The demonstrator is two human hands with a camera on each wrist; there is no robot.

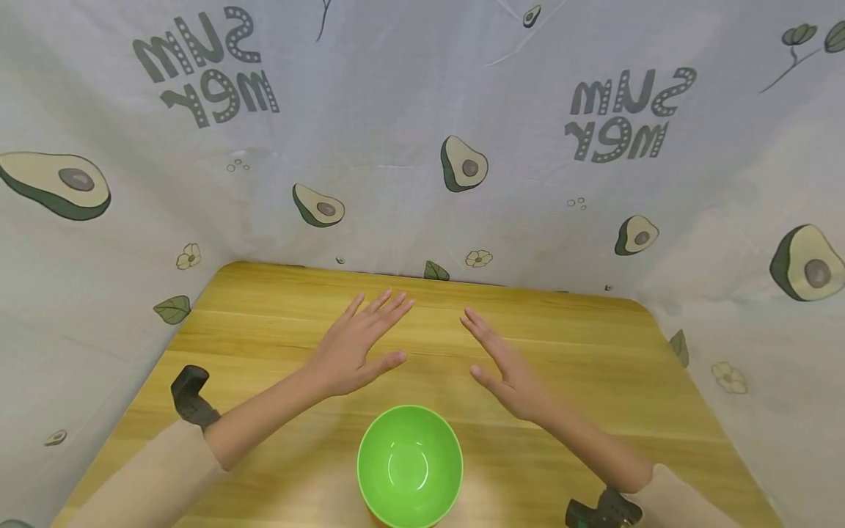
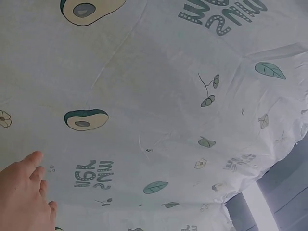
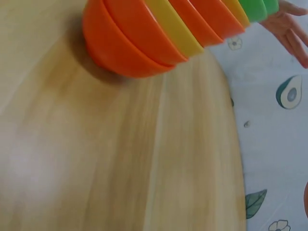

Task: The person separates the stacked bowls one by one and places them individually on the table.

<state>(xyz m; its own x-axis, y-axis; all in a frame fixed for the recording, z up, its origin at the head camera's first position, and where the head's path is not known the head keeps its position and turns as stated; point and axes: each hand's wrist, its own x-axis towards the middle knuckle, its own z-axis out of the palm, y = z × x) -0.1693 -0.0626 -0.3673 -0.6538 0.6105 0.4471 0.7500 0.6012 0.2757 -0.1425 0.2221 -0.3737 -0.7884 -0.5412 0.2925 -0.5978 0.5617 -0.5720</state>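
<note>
A stack of nested bowls (image 3: 139, 29) stands on the table, orange at the bottom with yellow, more orange and green above, as the right wrist view shows. From the head view mainly the glossy inside of the topmost green bowl (image 1: 409, 467) shows. My left hand (image 1: 350, 348) is held in the air beyond and left of the stack, fingers stretched out and thumb apart. On the other side my right hand (image 1: 515, 378) is raised too, its fingers extended toward the left. Neither hand touches the bowls, and a gap lies between the two hands.
The wooden table (image 1: 581, 352) has rounded far corners. A pale cloth (image 1: 396, 132) printed with avocados, leaves and lettering hangs behind it and along both sides. Each wrist wears a dark camera mount, such as the left wrist mount (image 1: 191, 396).
</note>
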